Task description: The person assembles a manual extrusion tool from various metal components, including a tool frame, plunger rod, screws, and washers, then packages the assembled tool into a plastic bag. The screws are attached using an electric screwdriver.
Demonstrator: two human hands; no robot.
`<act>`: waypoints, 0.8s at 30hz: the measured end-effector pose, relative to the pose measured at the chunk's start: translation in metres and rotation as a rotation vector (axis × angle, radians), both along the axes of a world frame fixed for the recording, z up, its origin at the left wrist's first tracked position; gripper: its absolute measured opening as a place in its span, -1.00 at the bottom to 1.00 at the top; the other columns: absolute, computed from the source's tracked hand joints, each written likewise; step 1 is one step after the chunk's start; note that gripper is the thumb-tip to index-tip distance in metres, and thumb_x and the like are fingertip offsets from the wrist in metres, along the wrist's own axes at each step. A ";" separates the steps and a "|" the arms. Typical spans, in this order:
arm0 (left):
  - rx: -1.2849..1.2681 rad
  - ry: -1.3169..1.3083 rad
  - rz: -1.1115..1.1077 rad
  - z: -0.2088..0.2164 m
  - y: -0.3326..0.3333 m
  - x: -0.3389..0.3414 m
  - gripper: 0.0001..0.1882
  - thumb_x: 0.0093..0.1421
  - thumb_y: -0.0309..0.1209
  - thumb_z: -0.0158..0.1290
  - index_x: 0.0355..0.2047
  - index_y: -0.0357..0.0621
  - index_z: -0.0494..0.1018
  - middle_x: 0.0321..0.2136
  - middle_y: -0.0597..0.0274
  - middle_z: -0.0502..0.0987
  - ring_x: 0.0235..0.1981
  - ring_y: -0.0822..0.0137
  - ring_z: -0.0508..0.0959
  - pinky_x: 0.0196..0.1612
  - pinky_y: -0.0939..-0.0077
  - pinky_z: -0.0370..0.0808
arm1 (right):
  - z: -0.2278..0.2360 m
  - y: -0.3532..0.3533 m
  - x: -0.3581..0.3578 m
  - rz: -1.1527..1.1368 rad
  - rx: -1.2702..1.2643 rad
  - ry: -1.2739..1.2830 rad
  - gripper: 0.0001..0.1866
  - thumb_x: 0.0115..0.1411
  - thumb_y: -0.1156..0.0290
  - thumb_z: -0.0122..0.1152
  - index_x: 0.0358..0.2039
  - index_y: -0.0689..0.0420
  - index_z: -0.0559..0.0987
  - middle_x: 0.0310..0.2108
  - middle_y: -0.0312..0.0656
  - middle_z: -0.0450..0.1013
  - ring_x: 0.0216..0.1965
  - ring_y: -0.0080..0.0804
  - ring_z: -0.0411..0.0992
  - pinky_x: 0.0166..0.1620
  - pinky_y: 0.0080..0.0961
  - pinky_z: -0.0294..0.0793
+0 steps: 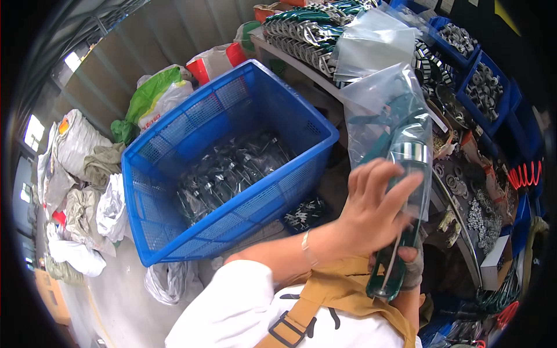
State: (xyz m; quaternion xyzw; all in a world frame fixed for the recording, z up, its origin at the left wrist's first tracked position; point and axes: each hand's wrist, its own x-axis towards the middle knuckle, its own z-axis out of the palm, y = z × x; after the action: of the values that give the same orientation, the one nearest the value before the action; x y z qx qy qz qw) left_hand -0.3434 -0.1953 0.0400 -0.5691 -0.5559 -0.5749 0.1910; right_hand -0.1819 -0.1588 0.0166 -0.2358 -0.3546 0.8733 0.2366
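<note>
A clear plastic bag (371, 98) covers the upper part of a long green hand tool (386, 272), whose exact kind I cannot make out. The tool has a silver collar (413, 152) and a looped green handle end, and it stands slanted in front of my chest. My right hand (413, 269), partly hidden behind the handle and with a grey wrap on it, is closed around its lower part. Over the bag's lower part, my left hand (371, 209) has its fingers spread and bent, slightly blurred, beside the tool.
Left of me stands a big blue crate (232, 232) with several bagged green tools inside. Green and silver tools (307, 29) are stacked on the bench, beside flat clear bags (377, 43). Blue bins (484, 87) of metal parts line the right. White sacks (81, 145) lie far left.
</note>
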 end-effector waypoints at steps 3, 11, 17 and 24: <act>0.034 0.313 0.212 0.009 0.008 -0.007 -0.59 -0.17 -0.40 0.12 -0.22 -0.15 0.51 -0.49 0.31 0.34 -0.38 0.18 0.43 -0.13 0.25 0.31 | -0.004 0.005 -0.005 0.035 0.025 0.003 -0.39 -0.11 0.27 0.38 -0.07 0.23 0.37 -0.45 0.01 0.47 -0.51 -0.19 0.52 -0.46 -0.30 0.59; 0.056 -0.033 0.056 -0.070 -0.017 0.026 -0.45 -0.03 -0.48 0.21 -0.04 -0.14 0.22 -0.10 0.11 0.26 -0.08 0.16 0.32 -0.09 0.22 0.33 | -0.027 0.025 0.024 0.045 -0.102 0.332 -0.26 -0.04 0.20 0.28 0.08 0.35 0.25 -0.32 0.11 0.40 -0.42 -0.01 0.49 -0.42 -0.11 0.60; -0.130 -0.317 0.073 -0.091 0.011 -0.009 -0.78 0.05 -0.68 -0.01 -0.33 -0.22 0.22 -0.44 0.05 0.29 -0.49 0.10 0.32 -0.40 0.29 0.34 | -0.017 0.023 0.013 -0.036 -0.095 0.343 -0.30 -0.05 0.27 0.25 0.07 0.35 0.27 -0.33 0.10 0.39 -0.42 0.05 0.48 -0.41 -0.10 0.60; -0.165 -0.019 -0.501 -0.080 -0.034 0.029 -0.82 -0.03 -0.47 0.08 -0.37 -0.20 0.40 -0.49 0.13 0.34 -0.54 0.14 0.45 -0.52 0.32 0.44 | -0.020 0.031 0.035 -0.104 -0.140 0.460 -0.28 -0.06 0.30 0.26 0.09 0.36 0.25 -0.32 0.16 0.40 -0.41 0.11 0.49 -0.39 -0.04 0.61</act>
State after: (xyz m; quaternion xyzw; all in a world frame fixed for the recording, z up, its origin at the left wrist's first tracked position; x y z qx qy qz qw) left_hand -0.3141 -0.2294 -0.0400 -0.6971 -0.4447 -0.5623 -0.0096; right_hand -0.1474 -0.1277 -0.0037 -0.0646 -0.2175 0.9132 0.3386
